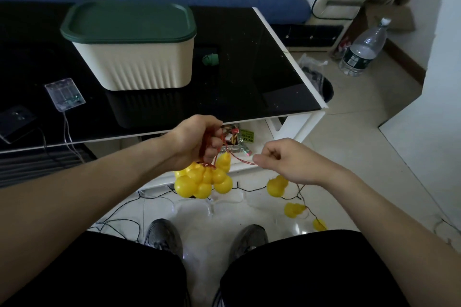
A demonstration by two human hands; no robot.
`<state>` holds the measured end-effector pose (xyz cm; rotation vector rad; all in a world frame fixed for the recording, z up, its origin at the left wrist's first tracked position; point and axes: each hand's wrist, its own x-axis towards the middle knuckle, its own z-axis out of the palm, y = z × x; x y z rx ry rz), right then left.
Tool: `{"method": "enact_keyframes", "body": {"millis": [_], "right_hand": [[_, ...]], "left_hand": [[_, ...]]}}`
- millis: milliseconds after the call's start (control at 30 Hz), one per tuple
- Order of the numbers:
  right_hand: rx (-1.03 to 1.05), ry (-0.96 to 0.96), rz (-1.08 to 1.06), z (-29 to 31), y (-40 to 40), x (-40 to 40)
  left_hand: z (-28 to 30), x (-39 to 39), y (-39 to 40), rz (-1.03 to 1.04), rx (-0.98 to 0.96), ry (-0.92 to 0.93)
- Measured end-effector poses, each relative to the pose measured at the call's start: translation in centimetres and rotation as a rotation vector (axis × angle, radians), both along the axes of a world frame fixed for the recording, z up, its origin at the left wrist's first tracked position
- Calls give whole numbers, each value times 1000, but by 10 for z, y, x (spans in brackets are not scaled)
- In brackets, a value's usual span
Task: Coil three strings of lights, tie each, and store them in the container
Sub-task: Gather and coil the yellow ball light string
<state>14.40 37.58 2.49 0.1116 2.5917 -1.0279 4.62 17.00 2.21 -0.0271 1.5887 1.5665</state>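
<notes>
My left hand (197, 139) grips a bundle of red wire loops, and a cluster of yellow gourd-shaped lights (203, 179) hangs below it. My right hand (279, 157) pinches the same red wire (240, 159), stretched between the two hands. More yellow gourd lights (277, 185) on that string trail down to the floor at the right. The cream container (139, 67) with its green lid (129, 21) on stands shut on the black table. A clear battery box (64, 93) with thin wire lies on the table at the left.
The black glass table (249, 77) has a white edge just beyond my hands. A small green roll (210, 59) lies beside the container. Dark wires (119, 222) sprawl on the tiled floor near my shoes. A water bottle (361, 50) stands at the right; a blue sofa is behind.
</notes>
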Motion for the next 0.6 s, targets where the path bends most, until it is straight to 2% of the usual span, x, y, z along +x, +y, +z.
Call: {"method": "enact_keyframes", "body": {"millis": [200,333,500,600], "right_hand": [[-99,57,159,16,-32,4],[-133,59,195,16,-35,3],[-205,182,112,17,-30,0],[-161,227,61,16,-22,-2]], "left_hand": [[3,8,8,46,191,-74],[3,13,9,-28,277,-97],[-1,21,11,-231,164,46],[-4,25,14,-349,103,120]]}}
